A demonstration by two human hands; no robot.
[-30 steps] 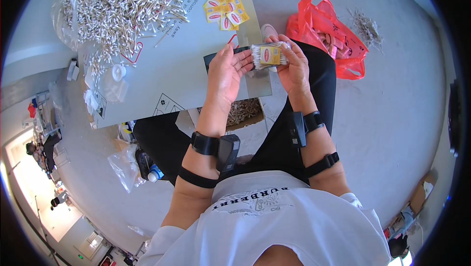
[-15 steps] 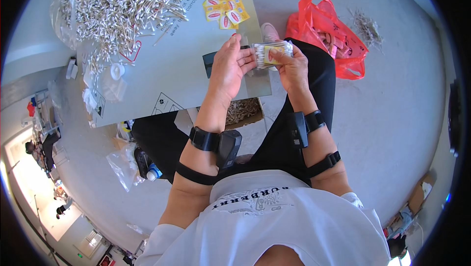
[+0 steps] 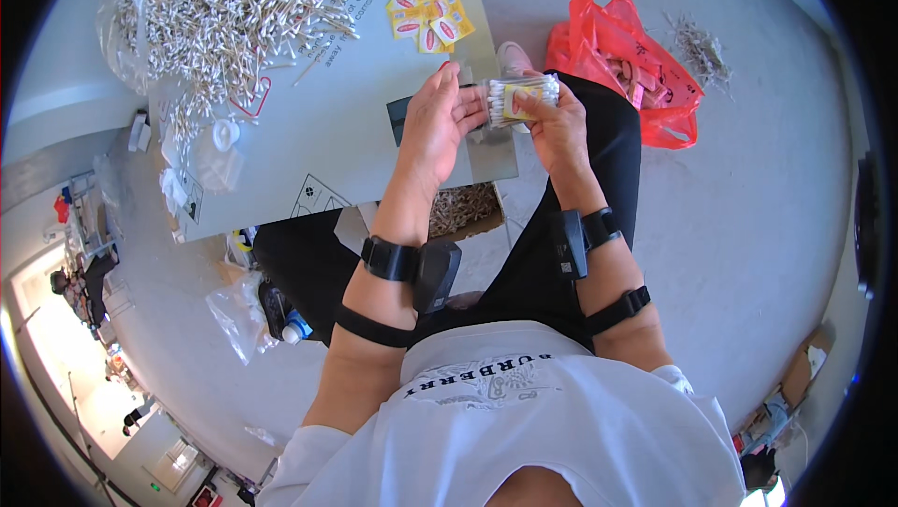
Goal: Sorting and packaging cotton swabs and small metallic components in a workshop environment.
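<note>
A small clear pack of cotton swabs point(image 3: 499, 103) with a yellow label is held in front of me, above the table's right edge. My right hand point(image 3: 564, 133) grips its right end, thumb pressed over the label. At the pack's left end my left hand point(image 3: 436, 128) has its fingers stretched out, their tips against the clear plastic. Behind that hand lies a dark flat object point(image 3: 397, 120), partly covered. Several yellow-and-white cards point(image 3: 435, 13) lie on the table beyond my hands. A large heap of loose cotton swabs point(image 3: 224, 30) covers the table's far left.
The grey table point(image 3: 318, 133) ends beside my right knee. Under it stands a cardboard box point(image 3: 486, 225) of loose swabs. A red plastic bag point(image 3: 675, 130) holding pink pieces sits on the floor at right, near scattered sticks point(image 3: 702, 53). A white container point(image 3: 220, 168) stands at the table's left.
The pack has tilted slightly in my right hand, showing more of the swabs. My left hand stays nearly where it was.
</note>
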